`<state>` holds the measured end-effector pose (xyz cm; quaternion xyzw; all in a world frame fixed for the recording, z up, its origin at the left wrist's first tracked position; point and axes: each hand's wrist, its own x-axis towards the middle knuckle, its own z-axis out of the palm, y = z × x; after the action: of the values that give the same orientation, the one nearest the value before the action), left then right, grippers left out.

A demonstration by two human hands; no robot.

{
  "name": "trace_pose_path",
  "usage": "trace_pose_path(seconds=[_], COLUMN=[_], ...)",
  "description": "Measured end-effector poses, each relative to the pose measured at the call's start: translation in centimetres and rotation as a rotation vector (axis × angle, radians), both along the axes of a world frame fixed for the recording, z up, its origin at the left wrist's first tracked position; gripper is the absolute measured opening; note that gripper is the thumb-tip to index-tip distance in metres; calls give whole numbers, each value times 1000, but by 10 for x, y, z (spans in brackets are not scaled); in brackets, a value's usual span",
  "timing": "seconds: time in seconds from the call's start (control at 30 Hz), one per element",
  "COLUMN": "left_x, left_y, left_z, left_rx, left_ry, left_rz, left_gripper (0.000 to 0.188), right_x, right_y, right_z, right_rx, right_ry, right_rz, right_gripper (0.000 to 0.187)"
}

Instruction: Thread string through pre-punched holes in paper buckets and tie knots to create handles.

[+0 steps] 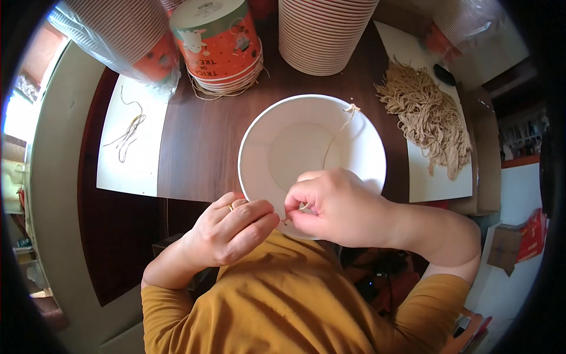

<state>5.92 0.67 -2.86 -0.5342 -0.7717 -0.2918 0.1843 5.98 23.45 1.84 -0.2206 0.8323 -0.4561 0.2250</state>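
A large white paper bucket [259,138] stands mouth up before me at the near edge of the table. A thin beige cord [333,140] is knotted at the far right of its rim and hangs across the inside toward my right hand. My right hand [336,206] is closed over the near rim, thumb and fingers pinching the cord, and a short bit shows at the fingertips. Curled round the near left rim is my left hand [236,227], wearing a ring; its fingertips are partly hidden.
A heap of beige cords [427,115] lies on a white board at the right, beside a small black object [444,75]. Loose cords [130,133] lie on the left board. At the back stand an upside-down orange bucket [212,50], a tall bucket stack [324,35] and plastic-wrapped stacks [127,35].
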Motion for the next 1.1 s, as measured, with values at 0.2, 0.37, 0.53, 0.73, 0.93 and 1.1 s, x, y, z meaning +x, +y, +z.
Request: trace_pose_path(seconds=[0.2, 0.37, 0.53, 0.73, 0.93, 1.1], left_x=[3, 2, -1, -7, -26, -45], left_y=[-1, -1, 0, 9, 18, 24], left_z=[1, 3, 0, -2, 9, 13], left_rx=[-2, 5, 28, 152, 183, 153], left_ry=[-43, -42, 5, -165, -308, -394], left_rz=[16, 11, -12, 7, 17, -7], left_gripper=[34, 33, 30, 25, 22, 19], right_x=[7, 4, 3, 0, -5, -9], right_y=[-1, 2, 2, 3, 14, 15], right_z=[0, 1, -2, 3, 7, 18], right_rx=[38, 27, 8, 35, 42, 65], right_ry=[141, 106, 87, 146, 326, 271], right_rz=[41, 73, 61, 41, 59, 35], right_gripper=[12, 12, 13, 9, 9, 11])
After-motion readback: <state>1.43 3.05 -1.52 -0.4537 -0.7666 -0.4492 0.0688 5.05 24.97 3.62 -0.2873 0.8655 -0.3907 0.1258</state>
